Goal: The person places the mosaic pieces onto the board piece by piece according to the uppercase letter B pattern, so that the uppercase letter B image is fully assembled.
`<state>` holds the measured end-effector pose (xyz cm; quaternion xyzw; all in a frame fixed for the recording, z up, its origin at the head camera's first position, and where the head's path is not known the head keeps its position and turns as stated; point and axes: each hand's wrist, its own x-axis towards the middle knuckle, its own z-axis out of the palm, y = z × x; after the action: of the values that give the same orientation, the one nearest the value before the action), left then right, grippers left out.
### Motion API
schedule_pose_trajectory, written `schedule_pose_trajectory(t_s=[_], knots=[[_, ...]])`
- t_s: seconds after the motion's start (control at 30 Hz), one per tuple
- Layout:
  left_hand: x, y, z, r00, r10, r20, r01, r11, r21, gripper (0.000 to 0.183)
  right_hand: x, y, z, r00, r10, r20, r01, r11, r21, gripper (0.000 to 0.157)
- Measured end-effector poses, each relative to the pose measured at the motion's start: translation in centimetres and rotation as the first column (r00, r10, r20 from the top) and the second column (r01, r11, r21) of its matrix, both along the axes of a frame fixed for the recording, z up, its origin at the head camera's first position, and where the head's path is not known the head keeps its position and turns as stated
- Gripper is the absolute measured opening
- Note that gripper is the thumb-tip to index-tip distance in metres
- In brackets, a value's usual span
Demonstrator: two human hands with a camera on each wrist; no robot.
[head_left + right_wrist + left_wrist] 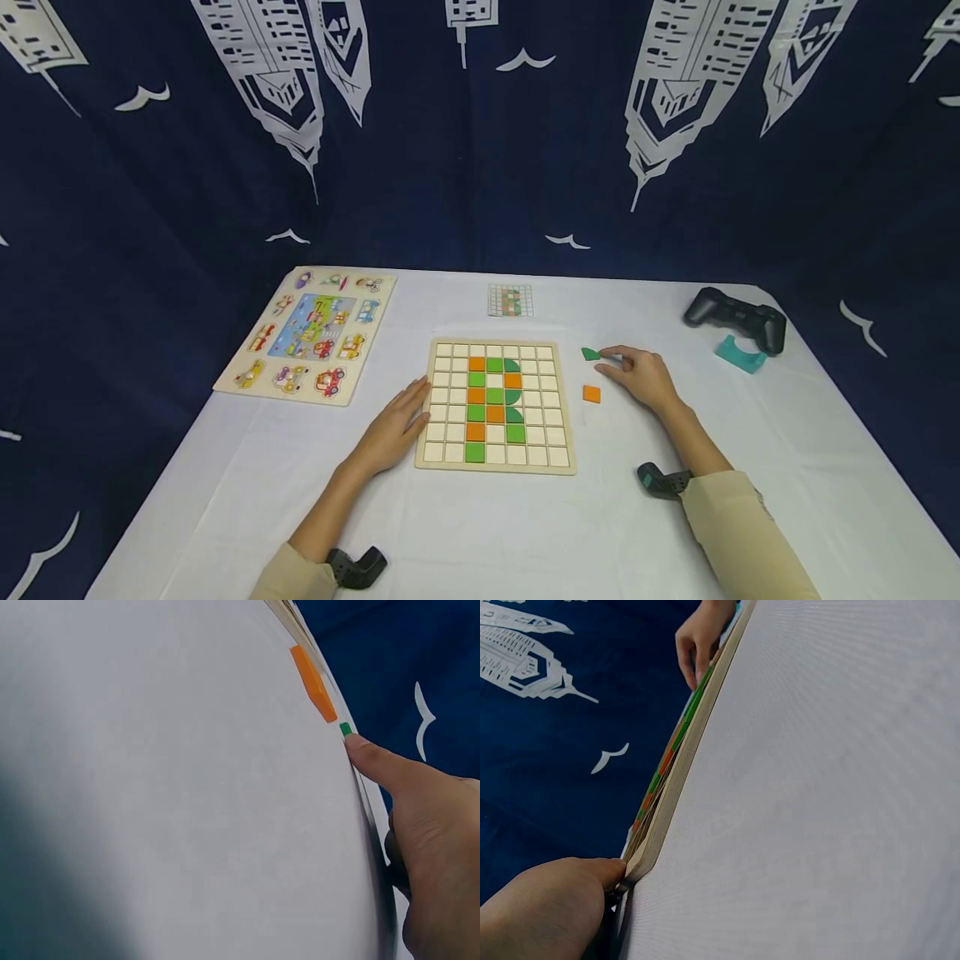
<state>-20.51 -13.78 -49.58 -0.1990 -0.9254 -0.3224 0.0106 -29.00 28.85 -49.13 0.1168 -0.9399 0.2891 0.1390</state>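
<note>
A wooden grid board (551, 471) lies flat, with orange, green and dark green rounded tiles forming a letter-like shape in its squares. My left hand (392, 429) rests against the board's left edge, fingers fairly straight; in the left wrist view the thumb of that left hand (555, 904) touches near a corner. To the right of the board, my right hand (641, 375) pinches the right end of a dark green rounded tile (590, 354) on the tabletop. In the right wrist view the thumb partly covers the green tile (345, 728). An orange square tile (592, 394) lies just nearer.
A small printed pattern card (511, 301) lies behind the board. A picture puzzle board (251, 394) is at the left. A black game controller (735, 317) and a teal curved piece (741, 356) sit at the back right. White cloth (510, 533) covers the table.
</note>
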Motion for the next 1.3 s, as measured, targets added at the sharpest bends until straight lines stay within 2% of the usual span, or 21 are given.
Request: schedule_pose_trajectory(t_s=[0.1, 0.33, 0.53, 0.8, 1.0, 1.3], knots=[[0.0, -0.1, 0.1, 1.0, 0.001, -0.002, -0.001, 1.0, 0.004, 0.052, -0.4, -0.4, -0.1, 1.0, 0.007, -0.019, -0.006, 1.0, 0.005, 0.035], [0.1, 0.0, 0.1, 1.0, -0.007, -0.001, 0.007, 1.0, 0.011, 0.052, -1.0, -1.6, 0.7, 0.992, 0.125, 0.021, -0.126, 0.991, 0.037, 0.038], [0.1, 0.1, 0.1, 1.0, -0.014, -0.004, 0.014, 1.0, 0.018, 0.053, -0.4, -1.2, 1.4, 0.994, 0.073, 0.083, -0.078, 0.995, 0.066, 0.046], [0.2, 0.0, 0.1, 1.0, -0.004, -0.006, 0.004, 1.0, 0.017, 0.052, -0.1, 0.4, 0.8, 0.997, 0.068, 0.038, -0.069, 0.997, 0.033, 0.036], [0.3, 0.1, 0.2, 0.999, -0.01, -0.033, 0.012, 0.999, 0.04, 0.051, -0.2, 0.5, 0.4, 0.998, 0.065, 0.003, -0.065, 0.998, 0.008, 0.027], [0.2, 0.0, 0.3, 1.0, -0.012, -0.017, 0.012, 1.0, 0.024, 0.052, -0.1, 0.2, -0.1, 1.0, 0.025, -0.002, -0.026, 1.0, -0.008, 0.028]])
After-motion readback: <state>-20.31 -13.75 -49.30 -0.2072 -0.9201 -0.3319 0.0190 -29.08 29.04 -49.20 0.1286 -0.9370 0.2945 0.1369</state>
